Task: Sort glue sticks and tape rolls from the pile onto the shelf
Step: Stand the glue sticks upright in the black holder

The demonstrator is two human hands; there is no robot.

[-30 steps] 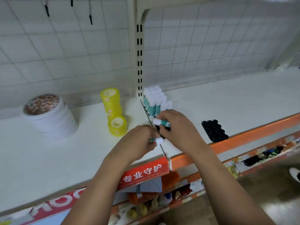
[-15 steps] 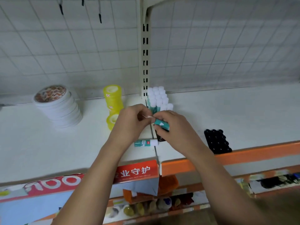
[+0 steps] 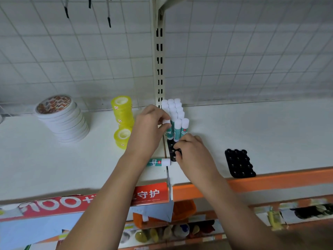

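Soft, even light from above keeps the scene bright, with only faint grey shadows on the white shelf (image 3: 252,127) just under the fingers (image 3: 159,114). Beyond the fingers the wire grid (image 3: 234,60) bows with wide-angle distortion. Below them, past the wrists, the lower edge turns dim and blurred.

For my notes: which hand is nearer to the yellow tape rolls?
Left. The left hand, pinching a glue stick, is just right of the yellow tape rolls; the right hand is farther right, gripping the black tray.
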